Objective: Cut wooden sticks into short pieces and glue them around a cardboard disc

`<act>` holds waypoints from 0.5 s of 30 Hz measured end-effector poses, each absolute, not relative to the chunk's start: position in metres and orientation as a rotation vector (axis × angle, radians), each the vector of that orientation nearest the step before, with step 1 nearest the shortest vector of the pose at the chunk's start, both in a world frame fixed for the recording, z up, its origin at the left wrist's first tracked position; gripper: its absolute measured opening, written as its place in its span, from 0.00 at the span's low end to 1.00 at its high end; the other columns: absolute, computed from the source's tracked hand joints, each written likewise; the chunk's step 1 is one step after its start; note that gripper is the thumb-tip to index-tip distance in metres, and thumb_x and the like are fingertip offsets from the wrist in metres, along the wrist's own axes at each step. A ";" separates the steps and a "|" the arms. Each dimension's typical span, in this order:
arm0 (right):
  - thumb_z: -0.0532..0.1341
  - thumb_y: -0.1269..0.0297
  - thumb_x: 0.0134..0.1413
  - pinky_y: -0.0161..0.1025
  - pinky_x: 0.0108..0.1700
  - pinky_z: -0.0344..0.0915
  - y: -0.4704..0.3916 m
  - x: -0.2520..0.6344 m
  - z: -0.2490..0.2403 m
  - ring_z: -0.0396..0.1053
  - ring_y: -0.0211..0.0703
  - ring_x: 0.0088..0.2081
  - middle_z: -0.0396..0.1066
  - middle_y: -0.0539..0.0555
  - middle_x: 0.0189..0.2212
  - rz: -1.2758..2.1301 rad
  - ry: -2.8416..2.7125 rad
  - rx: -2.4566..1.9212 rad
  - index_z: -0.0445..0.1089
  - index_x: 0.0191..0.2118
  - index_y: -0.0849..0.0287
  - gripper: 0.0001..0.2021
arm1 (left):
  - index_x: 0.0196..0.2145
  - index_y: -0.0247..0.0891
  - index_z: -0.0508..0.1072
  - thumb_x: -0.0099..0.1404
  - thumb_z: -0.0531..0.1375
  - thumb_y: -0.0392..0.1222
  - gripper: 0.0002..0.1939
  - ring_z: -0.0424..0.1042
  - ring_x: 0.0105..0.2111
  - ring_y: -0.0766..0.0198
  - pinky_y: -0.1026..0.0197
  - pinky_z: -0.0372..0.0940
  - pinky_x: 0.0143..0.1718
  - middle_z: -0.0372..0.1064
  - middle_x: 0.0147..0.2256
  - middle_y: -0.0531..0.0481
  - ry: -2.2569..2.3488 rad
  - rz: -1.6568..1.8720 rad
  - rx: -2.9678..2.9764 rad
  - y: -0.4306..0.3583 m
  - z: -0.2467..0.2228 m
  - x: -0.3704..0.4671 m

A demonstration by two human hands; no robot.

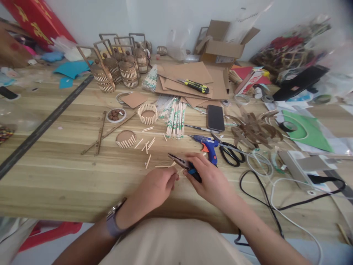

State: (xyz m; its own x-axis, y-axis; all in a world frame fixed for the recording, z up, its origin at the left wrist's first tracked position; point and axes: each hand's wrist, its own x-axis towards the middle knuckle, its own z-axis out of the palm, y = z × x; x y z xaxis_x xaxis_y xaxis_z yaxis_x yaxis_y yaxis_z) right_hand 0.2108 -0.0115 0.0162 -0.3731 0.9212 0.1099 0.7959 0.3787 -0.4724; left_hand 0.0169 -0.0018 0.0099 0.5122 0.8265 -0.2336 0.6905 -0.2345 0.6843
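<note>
My right hand [205, 175] is wrapped round the handles of dark-jawed pliers [180, 161], whose tips point up and left. Close beside it, my left hand [158, 186] is closed in a pinch; a thin pale stick seems to come out of its fingertips, though too small to make out well. Short cut wooden sticks [148, 162] lie scattered just beyond my hands. Behind them stand a round base partly edged with sticks [126, 140] and a ring fully walled with sticks [148, 114]. A blue glue gun [209, 146] rests right of the pliers.
Black scissors [231, 152], a phone [215, 118] and wrapped chopsticks [175, 119] lie mid-table. A utility knife [195, 86] rests on cardboard behind. Stick-walled lanterns [128, 73] stand back left, near a bowl of brown balls [116, 115]. Cables [264, 193] loop at the right.
</note>
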 end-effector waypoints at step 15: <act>0.55 0.58 0.63 0.39 0.28 0.50 -0.009 0.191 -0.002 0.70 0.47 0.29 0.71 0.56 0.31 0.176 -2.241 -1.935 0.63 0.33 0.56 0.10 | 0.44 0.35 0.70 0.70 0.44 0.29 0.17 0.76 0.37 0.51 0.55 0.67 0.37 0.76 0.38 0.37 1.442 -0.123 2.188 0.002 0.014 0.030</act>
